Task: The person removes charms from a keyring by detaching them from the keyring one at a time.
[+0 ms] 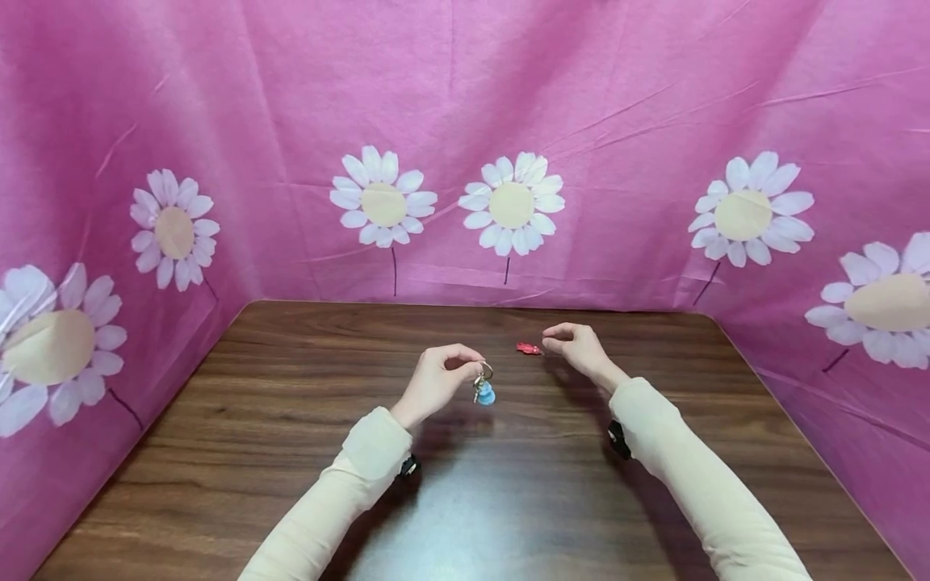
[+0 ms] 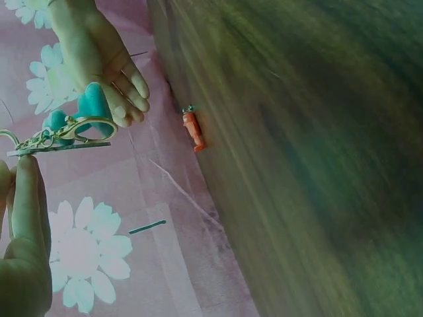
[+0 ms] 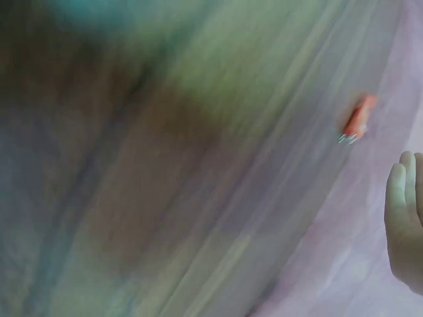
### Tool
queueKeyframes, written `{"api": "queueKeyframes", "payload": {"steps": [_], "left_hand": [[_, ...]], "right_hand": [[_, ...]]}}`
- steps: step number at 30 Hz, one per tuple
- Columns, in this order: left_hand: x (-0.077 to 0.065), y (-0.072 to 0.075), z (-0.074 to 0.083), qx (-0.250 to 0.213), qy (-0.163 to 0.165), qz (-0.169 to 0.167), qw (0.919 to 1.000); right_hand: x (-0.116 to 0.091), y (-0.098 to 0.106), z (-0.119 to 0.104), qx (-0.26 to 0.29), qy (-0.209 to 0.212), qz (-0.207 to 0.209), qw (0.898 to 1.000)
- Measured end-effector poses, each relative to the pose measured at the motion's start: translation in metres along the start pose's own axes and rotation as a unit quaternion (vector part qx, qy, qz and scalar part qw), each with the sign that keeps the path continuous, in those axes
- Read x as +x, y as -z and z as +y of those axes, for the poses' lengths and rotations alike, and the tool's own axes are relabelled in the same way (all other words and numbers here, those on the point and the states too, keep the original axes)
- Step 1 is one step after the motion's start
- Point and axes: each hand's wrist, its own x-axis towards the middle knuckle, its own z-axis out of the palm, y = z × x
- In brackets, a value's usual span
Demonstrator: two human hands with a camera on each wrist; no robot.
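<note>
Between thumb and fingers, my left hand [image 1: 434, 381] pinches a keychain's metal ring above the table. From the ring hang a blue charm [image 1: 486, 394], a gold clasp [image 2: 92, 123] and a flat key [image 2: 63, 150]. A small red figure-shaped charm [image 1: 528, 349] lies on the table toward the back, with a bit of metal at one end. My right hand [image 1: 580, 349] hovers just right of this red charm, its fingers extended and holding nothing. In the right wrist view the fingers [image 3: 398, 191] appear at the right edge, apart from the red charm.
The brown wood-grain table [image 1: 240, 452] runs back to a pink curtain [image 1: 450, 73] printed with white daisies, which also encloses the left and right sides. A dark wrist strap [image 1: 619, 440] shows under the right sleeve.
</note>
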Motion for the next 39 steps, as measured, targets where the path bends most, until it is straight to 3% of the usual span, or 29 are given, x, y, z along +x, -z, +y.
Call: {"api": "queueKeyframes", "payload": {"steps": [15, 23, 28, 39], "left_hand": [[0.0, -0.003, 0.002, 0.005, 0.011, 0.009, 0.9999], [0.0, -0.008, 0.004, 0.012, 0.002, 0.008, 0.9999], [-0.001, -0.01, 0.007, 0.024, -0.008, 0.009, 0.9996], [-0.002, -0.016, 0.012, 0.021, -0.018, 0.013, 0.9995]], "right_hand": [[-0.049, -0.012, -0.041, 0.138, 0.021, -0.046, 0.989], [-0.068, -0.029, -0.049, 0.088, 0.077, -0.087, 0.989], [-0.073, -0.036, -0.057, 0.096, 0.096, -0.091, 0.987], [-0.075, -0.049, -0.062, 0.122, 0.087, -0.096, 0.984]]}}
